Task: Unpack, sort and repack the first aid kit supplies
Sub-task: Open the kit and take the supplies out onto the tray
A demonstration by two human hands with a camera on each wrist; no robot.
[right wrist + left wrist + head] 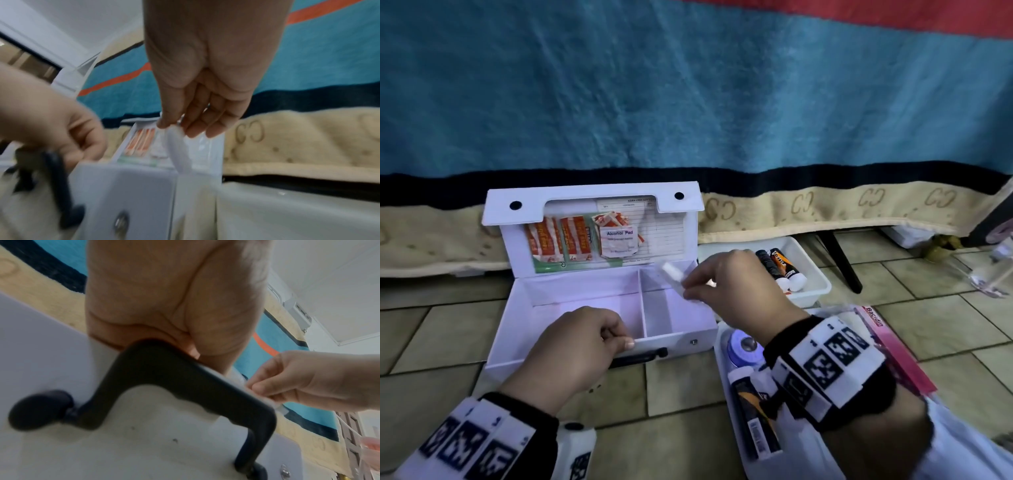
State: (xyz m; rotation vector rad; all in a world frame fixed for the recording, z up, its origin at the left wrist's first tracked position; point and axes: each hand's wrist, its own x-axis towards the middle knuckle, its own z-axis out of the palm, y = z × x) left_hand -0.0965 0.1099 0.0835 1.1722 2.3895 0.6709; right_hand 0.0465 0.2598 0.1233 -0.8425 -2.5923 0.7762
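The white first aid box (678, 337) stands open on the tiled floor, its two compartments bare. Its raised lid holds orange plaster packets (558, 240) and an alcohol pad (619, 241). My left hand (619, 337) grips the box's front wall just above the black handle (185, 378). Over the right compartment, my right hand (686, 287) pinches a small white wrapped item (671, 274) by its end. In the right wrist view that white item (179, 151) hangs from my right hand (174, 128) above the box (133, 186). It is too blurred to name.
A white tray (822, 284) with tubes (780, 263) sits behind the box's right end. A nearer tray (722, 346) holds a tape roll (743, 346) and a dark tube (753, 411). A pink carton (893, 346) lies beside it. A blue blanket (688, 102) hangs behind.
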